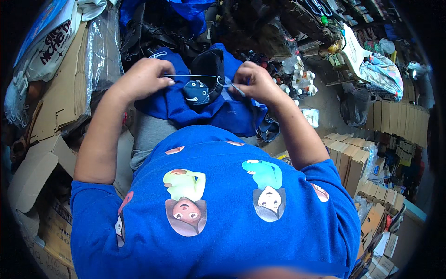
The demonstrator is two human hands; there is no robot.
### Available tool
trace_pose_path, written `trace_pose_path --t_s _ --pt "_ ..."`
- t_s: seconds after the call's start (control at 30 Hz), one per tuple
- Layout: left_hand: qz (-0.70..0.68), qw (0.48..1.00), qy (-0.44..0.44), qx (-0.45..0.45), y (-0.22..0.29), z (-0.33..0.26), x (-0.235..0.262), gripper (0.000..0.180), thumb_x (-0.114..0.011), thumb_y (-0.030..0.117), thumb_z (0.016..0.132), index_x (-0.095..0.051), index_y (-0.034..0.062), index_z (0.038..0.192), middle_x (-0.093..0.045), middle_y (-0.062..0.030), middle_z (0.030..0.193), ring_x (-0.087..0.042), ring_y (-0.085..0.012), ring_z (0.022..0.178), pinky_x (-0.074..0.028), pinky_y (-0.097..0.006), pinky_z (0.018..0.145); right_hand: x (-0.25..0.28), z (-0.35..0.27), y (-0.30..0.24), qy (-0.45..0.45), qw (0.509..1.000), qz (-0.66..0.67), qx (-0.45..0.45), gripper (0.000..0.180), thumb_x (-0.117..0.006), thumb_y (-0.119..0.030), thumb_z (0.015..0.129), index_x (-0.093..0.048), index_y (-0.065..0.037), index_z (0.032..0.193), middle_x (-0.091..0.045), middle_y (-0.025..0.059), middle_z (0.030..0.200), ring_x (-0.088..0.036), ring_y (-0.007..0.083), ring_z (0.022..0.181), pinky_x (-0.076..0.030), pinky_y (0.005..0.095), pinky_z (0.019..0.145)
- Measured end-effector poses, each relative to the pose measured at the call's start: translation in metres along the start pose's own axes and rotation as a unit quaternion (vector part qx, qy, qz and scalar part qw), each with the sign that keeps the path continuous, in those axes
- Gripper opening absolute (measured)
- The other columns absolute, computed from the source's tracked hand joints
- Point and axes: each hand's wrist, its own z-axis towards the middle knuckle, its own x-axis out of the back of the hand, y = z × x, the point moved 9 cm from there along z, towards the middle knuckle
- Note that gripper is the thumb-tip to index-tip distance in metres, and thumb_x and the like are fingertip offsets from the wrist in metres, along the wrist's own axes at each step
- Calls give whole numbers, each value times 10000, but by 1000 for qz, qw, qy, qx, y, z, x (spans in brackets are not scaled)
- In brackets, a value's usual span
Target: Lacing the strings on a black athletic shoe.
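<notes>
So, two hands at work in the upper middle of the frame: left hand (146, 79) has one pale lace (193, 76) pinched in its fingers, pulled straight across, and right hand (258, 83) is pinching a pale strand (239, 90), can't tell if it's the same lace. One dark shoe (197, 93) sits between them on blue cloth (167, 108). Bunch of white bottles (302, 76) upper right, too many to count, and one open carton (38, 169) lower left.

Room cluttered and unevenly lit: cardboard sheets (67, 100) stand upper left, an open carton (35, 176) lower left, grey floor (320, 104) shows right of centre, packed boxes (346, 156) line the right.
</notes>
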Motion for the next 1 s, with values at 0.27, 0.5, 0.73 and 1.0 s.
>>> trace_pose_path --t_s 0.27,0.5,0.73,1.0 --pt "-759 644 -4 -94 19 40 -14 361 -440 332 985 -526 98 724 -628 -100 962 -583 -268 1046 -448 -397 900 -6 11 74 269 566 763 -157 404 -461 -415 956 -593 -43 870 -618 114 871 -606 258 838 -475 438 853" --pt "-789 612 -1 55 -32 53 -43 468 -478 320 966 -361 144 549 -287 2 532 -311 -135 514 -426 -331 673 -24 -23 74 107 654 738 -126 456 -391 -399 990 -376 -133 620 -275 -34 487 -261 98 429 -361 288 579" --pt "-143 952 253 96 -86 14 60 325 -504 314 946 -656 27 970 -639 -156 1081 -638 -266 942 -482 -350 848 14 -80 144 20 927 236 -291 518 -710 -275 807 -542 -25 1228 -626 135 1078 -601 237 985 -461 373 891" --pt "188 964 111 -152 78 -23 -46 410 -784 189 649 -602 72 998 -575 -112 958 -631 -294 809 -506 -388 696 20 40 -19 -87 987 129 -43 760 -799 -213 728 -428 -206 1392 -479 -30 995 -502 84 851 -458 230 699"
